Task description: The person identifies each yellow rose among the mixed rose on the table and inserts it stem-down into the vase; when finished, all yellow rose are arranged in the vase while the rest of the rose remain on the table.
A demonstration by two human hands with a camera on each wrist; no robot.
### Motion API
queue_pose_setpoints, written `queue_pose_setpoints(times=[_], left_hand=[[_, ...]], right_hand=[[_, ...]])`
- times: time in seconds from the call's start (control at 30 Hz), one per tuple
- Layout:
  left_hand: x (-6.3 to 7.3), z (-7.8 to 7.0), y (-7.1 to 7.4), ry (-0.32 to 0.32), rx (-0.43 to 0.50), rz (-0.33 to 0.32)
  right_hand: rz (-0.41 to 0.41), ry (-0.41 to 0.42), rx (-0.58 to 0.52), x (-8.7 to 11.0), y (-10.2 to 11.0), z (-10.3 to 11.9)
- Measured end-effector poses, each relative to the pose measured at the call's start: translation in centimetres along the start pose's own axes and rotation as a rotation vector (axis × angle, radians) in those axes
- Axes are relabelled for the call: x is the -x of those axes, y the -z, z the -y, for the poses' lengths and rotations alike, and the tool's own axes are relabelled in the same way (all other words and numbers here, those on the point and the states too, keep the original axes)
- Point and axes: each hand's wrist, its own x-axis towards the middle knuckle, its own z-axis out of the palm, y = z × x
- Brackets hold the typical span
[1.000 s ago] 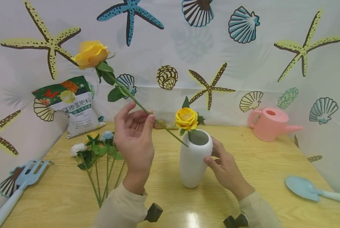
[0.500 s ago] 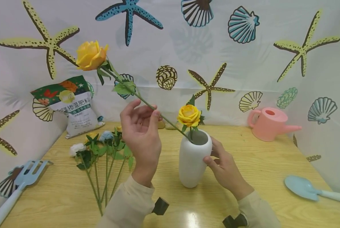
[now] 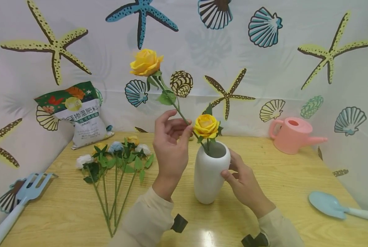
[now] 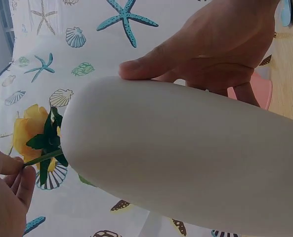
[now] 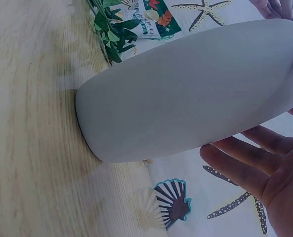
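My left hand (image 3: pixel 173 147) pinches the green stem of a yellow artificial rose (image 3: pixel 146 62). The bloom leans up and left, and the stem's lower end runs into the mouth of a white vase (image 3: pixel 210 178). A second yellow rose (image 3: pixel 206 126) stands in that vase, its bloom just above the rim. My right hand (image 3: pixel 244 185) holds the vase's right side between thumb and fingers. In the left wrist view the vase (image 4: pixel 176 148) hides part of the right hand (image 4: pixel 210 54). In the right wrist view, fingers (image 5: pixel 245 165) touch the vase wall.
Several artificial flowers (image 3: pixel 116 171) lie on the wooden table at left. A fertilizer bag (image 3: pixel 86 118) stands behind them, a blue hand fork (image 3: pixel 29 192) at far left. To the right are a pink watering can (image 3: pixel 292 135) and a blue trowel (image 3: pixel 329 204).
My left hand has moved right with the rose, and its stem end has gone from in front of the vase rim into the mouth. The right hand and vase have stayed put.
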Motion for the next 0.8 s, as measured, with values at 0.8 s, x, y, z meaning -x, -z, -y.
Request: queue_pose_setpoints(times=[0.8], left_hand=[[1.1,0.6,0.0,0.147,-0.123,0.218]], right_hand=[[-0.006,-0.005,0.005,0.0,0.0,0.0]])
